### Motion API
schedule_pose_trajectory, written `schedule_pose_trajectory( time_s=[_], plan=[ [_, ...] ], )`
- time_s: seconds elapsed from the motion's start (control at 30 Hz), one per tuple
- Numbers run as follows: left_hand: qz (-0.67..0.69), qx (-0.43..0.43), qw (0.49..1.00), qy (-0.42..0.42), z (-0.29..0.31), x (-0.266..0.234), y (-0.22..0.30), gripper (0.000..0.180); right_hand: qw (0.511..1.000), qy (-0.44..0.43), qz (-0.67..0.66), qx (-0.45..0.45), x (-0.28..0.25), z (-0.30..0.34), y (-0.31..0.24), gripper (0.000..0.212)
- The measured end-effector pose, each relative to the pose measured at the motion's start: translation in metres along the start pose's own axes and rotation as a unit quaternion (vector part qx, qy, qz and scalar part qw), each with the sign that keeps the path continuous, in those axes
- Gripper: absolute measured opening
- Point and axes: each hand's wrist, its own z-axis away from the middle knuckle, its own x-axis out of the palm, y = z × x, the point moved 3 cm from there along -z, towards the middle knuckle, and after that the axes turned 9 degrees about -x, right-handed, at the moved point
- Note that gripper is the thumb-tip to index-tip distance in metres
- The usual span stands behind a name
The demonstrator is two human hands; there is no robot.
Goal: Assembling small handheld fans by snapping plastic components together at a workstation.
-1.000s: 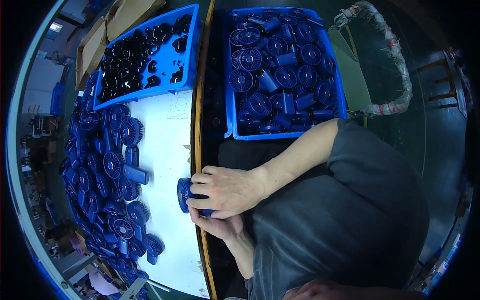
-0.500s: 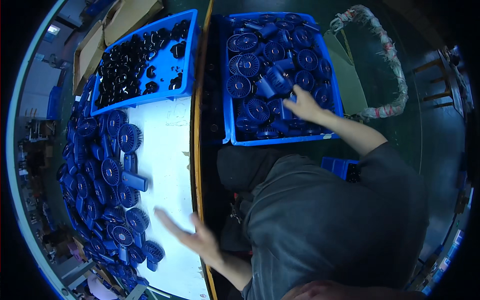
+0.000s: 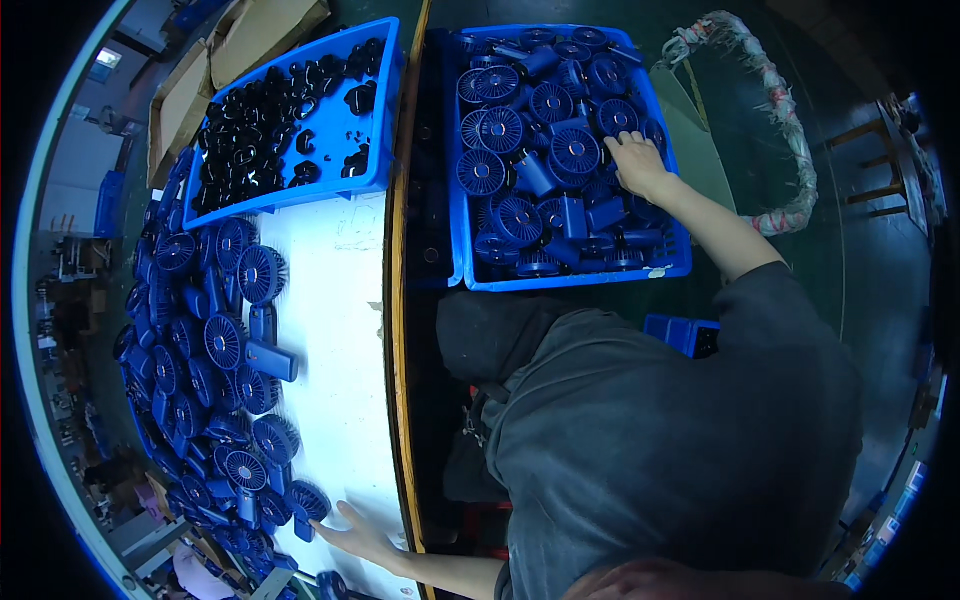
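Observation:
My left hand (image 3: 362,540) is low on the white table, fingers stretched out and apart. Its fingertips reach the handle of a blue handheld fan (image 3: 306,500) at the edge of a large heap of such fans (image 3: 205,390). My right hand (image 3: 642,168) lies over the right side of a blue crate (image 3: 684,245) packed with more fans. Its fingers are apart and bent down against a round fan head (image 3: 617,118); I see nothing held in them. Left of that hand, another fan (image 3: 575,152) lies face up on the pile.
A blue tray (image 3: 375,150) of small glossy black parts stands at the table's far end, beside an open cardboard box (image 3: 255,45). The table's wooden edge (image 3: 398,300) runs between table and crate. A wrapped loop handle (image 3: 785,130) rises right of the crate.
My left hand has moved down and toward the near fans on the table. My right hand has shifted up and right within the crate, and the fan beside it now lies face up.

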Motion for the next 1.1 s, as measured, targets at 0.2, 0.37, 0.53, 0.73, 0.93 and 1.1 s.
schedule_pose_trajectory(
  time_s=[0.2,0.37,0.53,0.73,0.93,1.1],
  plan=[
    [-0.028,0.006,0.999,0.046,-0.024,0.011,-0.003,0.083,0.998,0.043,-0.017,0.037,-0.008,-0.001,-0.007,0.052],
    [-0.061,-0.024,0.996,0.068,-0.022,0.010,0.019,0.084,0.968,0.118,-0.201,-0.097,-0.053,0.020,-0.092,0.036],
    [-0.094,-0.055,0.989,0.099,-0.036,0.014,0.022,0.078,0.854,0.014,-0.419,-0.308,-0.067,0.057,-0.213,0.035],
    [0.064,-0.040,0.995,0.072,-0.033,-0.004,0.016,0.077,0.755,0.004,-0.479,-0.448,-0.082,0.078,-0.289,0.036],
    [-0.084,0.056,0.993,0.066,-0.030,0.004,0.040,0.079,0.713,-0.014,-0.487,-0.505,-0.100,0.083,-0.334,0.033],
    [-0.016,0.042,0.998,0.046,-0.029,-0.005,0.052,0.074,0.699,-0.065,-0.481,-0.524,-0.116,0.089,-0.346,0.039]
  ],
)
